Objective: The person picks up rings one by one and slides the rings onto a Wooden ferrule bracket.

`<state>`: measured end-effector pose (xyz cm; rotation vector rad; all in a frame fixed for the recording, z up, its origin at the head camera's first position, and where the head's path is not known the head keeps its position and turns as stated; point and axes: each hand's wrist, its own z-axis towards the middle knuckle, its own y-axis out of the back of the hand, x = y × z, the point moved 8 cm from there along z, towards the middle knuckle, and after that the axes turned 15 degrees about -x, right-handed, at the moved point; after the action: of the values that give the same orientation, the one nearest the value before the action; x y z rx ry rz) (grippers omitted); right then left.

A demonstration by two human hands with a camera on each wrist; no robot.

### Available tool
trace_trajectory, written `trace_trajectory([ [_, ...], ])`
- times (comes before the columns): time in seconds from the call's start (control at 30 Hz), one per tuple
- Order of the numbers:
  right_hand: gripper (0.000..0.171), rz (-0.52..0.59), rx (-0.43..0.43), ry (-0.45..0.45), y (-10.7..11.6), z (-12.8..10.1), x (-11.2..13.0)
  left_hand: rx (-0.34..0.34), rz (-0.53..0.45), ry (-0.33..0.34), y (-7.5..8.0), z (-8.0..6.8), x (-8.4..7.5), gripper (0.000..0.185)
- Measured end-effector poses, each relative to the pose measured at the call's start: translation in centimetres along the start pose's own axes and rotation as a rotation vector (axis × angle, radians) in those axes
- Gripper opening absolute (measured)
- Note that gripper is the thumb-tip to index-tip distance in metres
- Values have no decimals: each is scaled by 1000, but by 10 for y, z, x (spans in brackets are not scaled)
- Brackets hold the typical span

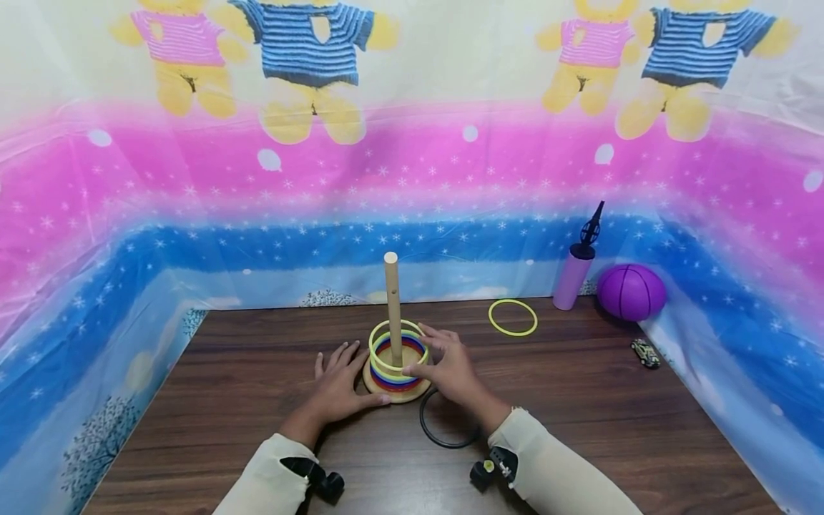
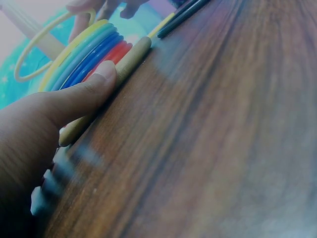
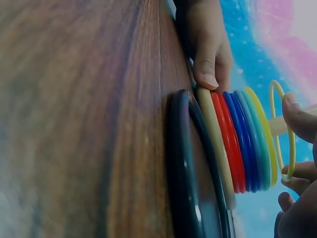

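A wooden post [image 1: 393, 307] rises from a round wooden base [image 1: 405, 395]. Around the post lie red [image 3: 228, 144], blue [image 3: 241, 144], teal [image 3: 256, 144] and yellow rings [image 3: 268, 139], stacked on the base. My right hand [image 1: 453, 368] pinches another yellow ring [image 3: 292, 153] between thumb and fingers; it encircles the post, raised above the stack. My left hand [image 1: 337, 390] is at the base's left side, its thumb pressing the near edge and its other fingers spread out. Beside the base, under the right wrist, a black ring [image 1: 430, 433] lies on the table.
Another yellow ring [image 1: 536, 322] lies toward the table's back. At the back right stand a purple hand pump [image 1: 571, 279] and a purple ball [image 1: 631, 292]. A small toy car [image 1: 645, 353] sits near the right edge. Printed cloth [image 1: 450, 179] walls the table [image 1: 212, 400].
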<state>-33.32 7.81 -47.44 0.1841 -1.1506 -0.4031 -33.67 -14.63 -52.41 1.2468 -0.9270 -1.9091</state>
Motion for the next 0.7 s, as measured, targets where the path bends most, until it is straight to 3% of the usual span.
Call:
trace_trajectory([
  [0.7, 71, -34, 24, 26, -4, -1, -5, -3, 8, -7, 2, -1, -3, 111],
])
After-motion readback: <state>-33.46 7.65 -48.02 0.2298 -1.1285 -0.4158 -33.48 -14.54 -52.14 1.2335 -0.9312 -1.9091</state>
